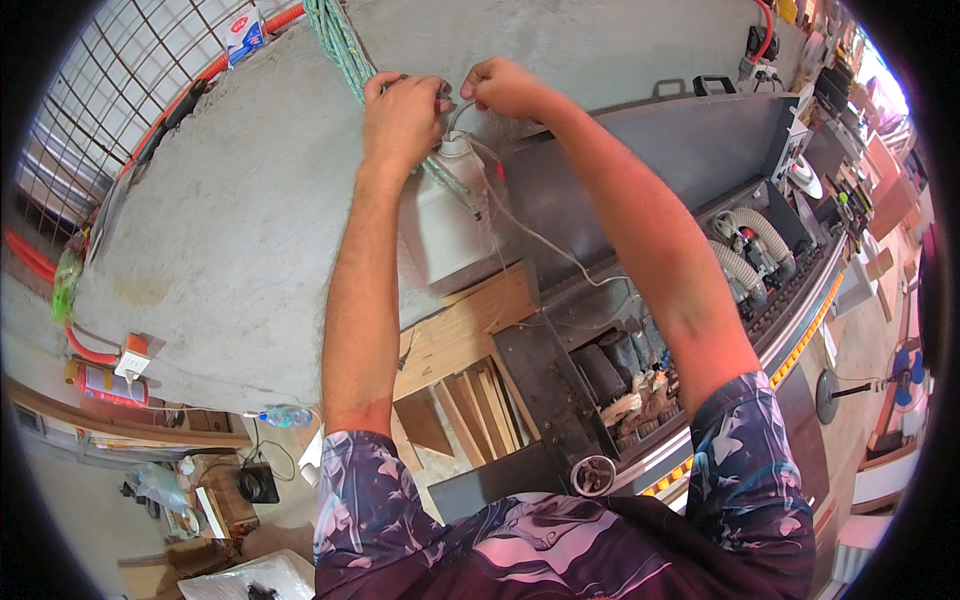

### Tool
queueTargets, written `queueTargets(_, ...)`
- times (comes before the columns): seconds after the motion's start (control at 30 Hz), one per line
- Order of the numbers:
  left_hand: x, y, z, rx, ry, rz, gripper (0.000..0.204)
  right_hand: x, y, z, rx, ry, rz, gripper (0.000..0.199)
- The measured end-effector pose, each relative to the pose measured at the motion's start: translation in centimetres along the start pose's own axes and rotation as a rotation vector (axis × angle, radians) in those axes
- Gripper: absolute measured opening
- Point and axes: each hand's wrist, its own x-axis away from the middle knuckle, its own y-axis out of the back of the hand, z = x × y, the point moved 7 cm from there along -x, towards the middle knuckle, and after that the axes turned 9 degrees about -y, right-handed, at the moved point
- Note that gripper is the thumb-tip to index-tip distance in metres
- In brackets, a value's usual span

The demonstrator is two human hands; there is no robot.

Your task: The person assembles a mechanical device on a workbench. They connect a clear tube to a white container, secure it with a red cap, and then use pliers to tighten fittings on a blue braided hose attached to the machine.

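Surroundings: grey wall [230, 230] behind work; wire mesh [95, 95] upper L, orange conduit [280, 18] along wall edge. Bundled green rope [342, 50] comes down from top, passes behind L hand [402, 122], lower end lying across jug shoulder; in the way there. Dark raised panel [610, 170] R of jug; corrugated hoses [745, 265] & machine parts further R. Wooden board [450, 350] below jug. Clear hose [540, 238] runs from near neck down twd machine, passing R of jug.

Visibility: R forearm covers part of panel & machine. Rope's mid-run hidden by L hand. Frame edges dark, bent; far-R items cluttered, hard to ID. Jug contents n/v.

Grip: R hand [505, 90] thumb & fingers pinched on thin grey tube [458, 114], which curves down to jug neck. L fingers curled approx. level w/ R; can't tell if gripping anything. White jug [432, 230] directly below both hands, neck up, just under gap betw. them.
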Motion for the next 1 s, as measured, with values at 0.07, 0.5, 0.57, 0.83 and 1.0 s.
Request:
queueTargets(0.07,-0.5,-0.2,-0.6,0.002,-0.013,0.041,0.017,-0.3,1.4,-1.0,-0.059,0.068,-0.075,0.025)
queueTargets(0.5,-0.4,-1.1,-0.8,-0.14,-0.002,0.192,0.01,0.8,-0.7,1.4,0.149,0.13,0.15,0.025)
queueTargets(0.57,-0.8,-1.1,-0.9,-0.13,-0.003,0.228,0.008,-0.1,-1.1,1.2,0.291,0.194,0.11,0.026)
queueTargets(0.83,0.1,-0.7,-0.3,-0.15,-0.032,0.043,0.014,1.3,-2.1,1.9,0.431,0.26,0.106,0.027)
queueTargets(1.0,0.1,-0.4,-0.5,-0.084,-0.049,-0.035,0.013,1.0,2.0,0.7,-0.008,0.062,-0.012,0.027)
